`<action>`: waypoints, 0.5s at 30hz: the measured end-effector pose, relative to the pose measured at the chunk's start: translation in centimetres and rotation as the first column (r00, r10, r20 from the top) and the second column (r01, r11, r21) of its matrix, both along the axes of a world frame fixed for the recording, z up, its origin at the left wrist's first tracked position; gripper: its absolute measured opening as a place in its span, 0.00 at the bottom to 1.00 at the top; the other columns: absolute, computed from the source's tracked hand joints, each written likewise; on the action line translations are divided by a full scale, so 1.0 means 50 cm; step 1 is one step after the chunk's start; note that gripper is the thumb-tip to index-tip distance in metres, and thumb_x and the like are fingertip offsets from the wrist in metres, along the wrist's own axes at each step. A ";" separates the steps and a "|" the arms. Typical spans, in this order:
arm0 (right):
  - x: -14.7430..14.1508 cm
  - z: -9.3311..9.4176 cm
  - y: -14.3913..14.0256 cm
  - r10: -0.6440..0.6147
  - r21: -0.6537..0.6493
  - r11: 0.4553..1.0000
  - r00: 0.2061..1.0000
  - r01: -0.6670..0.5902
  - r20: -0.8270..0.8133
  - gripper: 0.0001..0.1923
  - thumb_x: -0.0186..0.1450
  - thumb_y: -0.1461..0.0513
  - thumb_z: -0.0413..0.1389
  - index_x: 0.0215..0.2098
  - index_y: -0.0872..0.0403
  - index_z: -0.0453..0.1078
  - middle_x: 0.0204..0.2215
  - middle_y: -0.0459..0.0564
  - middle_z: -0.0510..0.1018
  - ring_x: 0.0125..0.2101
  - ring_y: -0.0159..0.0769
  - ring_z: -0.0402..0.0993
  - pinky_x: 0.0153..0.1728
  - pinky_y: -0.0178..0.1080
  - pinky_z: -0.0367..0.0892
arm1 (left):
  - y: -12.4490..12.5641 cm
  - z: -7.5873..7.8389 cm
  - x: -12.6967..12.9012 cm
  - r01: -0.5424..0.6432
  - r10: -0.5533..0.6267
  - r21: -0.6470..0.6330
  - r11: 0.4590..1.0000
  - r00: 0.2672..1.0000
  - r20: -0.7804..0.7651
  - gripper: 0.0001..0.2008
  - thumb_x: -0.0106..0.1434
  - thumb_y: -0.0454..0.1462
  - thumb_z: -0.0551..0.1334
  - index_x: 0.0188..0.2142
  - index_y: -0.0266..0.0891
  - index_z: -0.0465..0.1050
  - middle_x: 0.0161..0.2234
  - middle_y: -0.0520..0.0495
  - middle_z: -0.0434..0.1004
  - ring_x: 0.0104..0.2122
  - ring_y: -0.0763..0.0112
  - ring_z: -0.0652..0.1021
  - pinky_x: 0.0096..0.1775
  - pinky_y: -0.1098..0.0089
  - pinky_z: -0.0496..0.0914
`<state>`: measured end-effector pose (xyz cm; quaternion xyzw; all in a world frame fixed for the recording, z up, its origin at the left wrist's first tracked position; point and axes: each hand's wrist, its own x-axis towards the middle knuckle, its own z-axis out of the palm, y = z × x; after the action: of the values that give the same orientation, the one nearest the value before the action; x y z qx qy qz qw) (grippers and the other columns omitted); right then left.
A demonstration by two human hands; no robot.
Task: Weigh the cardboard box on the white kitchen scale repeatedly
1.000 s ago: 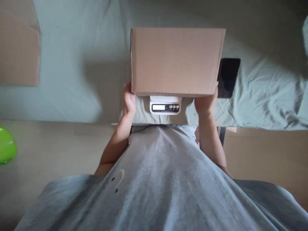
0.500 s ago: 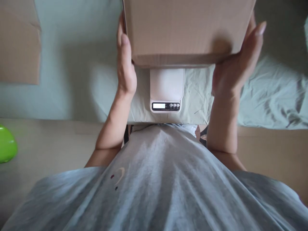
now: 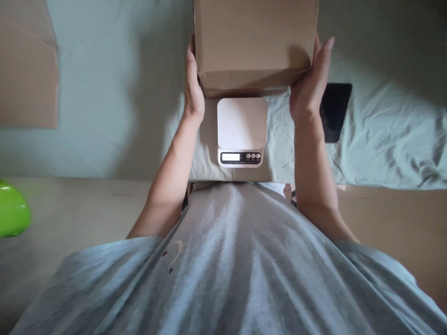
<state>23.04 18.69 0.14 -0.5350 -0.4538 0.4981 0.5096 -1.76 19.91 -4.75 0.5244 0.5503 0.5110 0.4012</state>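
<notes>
i hold the box up over the white scale with my left hand and right hand pressed flat on its sides, so i should keep it level and squeeze evenly.

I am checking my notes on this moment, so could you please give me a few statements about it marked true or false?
1. Both hands hold the box, the left hand and right hand on opposite sides. True.
2. The box rests on the scale. False: the box is past the scale's far edge and the platform is bare.
3. A dark flat device lies on the sheet beside the right hand. True.
4. The green object sits on the scale. False: it is far off at the left edge of the view.
</notes>
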 end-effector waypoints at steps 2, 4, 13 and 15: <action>0.012 -0.007 -0.003 0.001 -0.015 1.000 0.980 -0.004 -0.200 0.34 0.68 0.52 0.18 0.62 0.47 0.52 0.62 0.36 0.65 0.63 0.24 0.58 0.68 0.41 0.49 | 0.002 0.001 -0.001 -0.008 0.014 -0.094 0.996 0.998 0.067 0.30 0.68 0.41 0.20 0.62 0.49 0.45 0.66 0.72 0.52 0.65 0.93 0.51 0.68 0.77 0.51; 0.027 -0.030 -0.001 -0.035 -0.105 0.994 0.954 0.004 -0.296 0.34 0.68 0.49 0.18 0.64 0.47 0.49 0.62 0.38 0.65 0.62 0.27 0.60 0.67 0.43 0.50 | -0.002 0.000 -0.003 0.008 0.012 -0.158 0.987 0.992 0.129 0.30 0.68 0.41 0.20 0.63 0.47 0.43 0.66 0.71 0.52 0.65 0.91 0.54 0.68 0.73 0.52; 0.038 -0.077 0.009 -0.095 -0.168 0.985 0.938 0.040 -0.333 0.31 0.69 0.50 0.21 0.63 0.47 0.48 0.60 0.38 0.69 0.60 0.25 0.62 0.66 0.46 0.48 | -0.003 -0.030 -0.022 0.009 0.037 -0.263 0.965 0.985 0.171 0.26 0.70 0.42 0.24 0.63 0.50 0.44 0.64 0.71 0.58 0.63 0.92 0.58 0.65 0.70 0.56; 0.022 -0.057 0.012 -0.067 -0.125 0.992 0.930 0.022 -0.363 0.30 0.70 0.50 0.22 0.61 0.45 0.53 0.57 0.35 0.72 0.58 0.24 0.64 0.65 0.43 0.50 | 0.012 -0.031 -0.017 0.034 0.008 -0.225 0.974 0.983 0.183 0.25 0.71 0.40 0.26 0.62 0.51 0.47 0.63 0.71 0.59 0.62 0.93 0.59 0.66 0.69 0.56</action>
<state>24.16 19.29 -2.73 -0.4724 -0.3081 0.6035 0.5637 -2.62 20.50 -6.29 0.4296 0.5623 0.4883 0.5107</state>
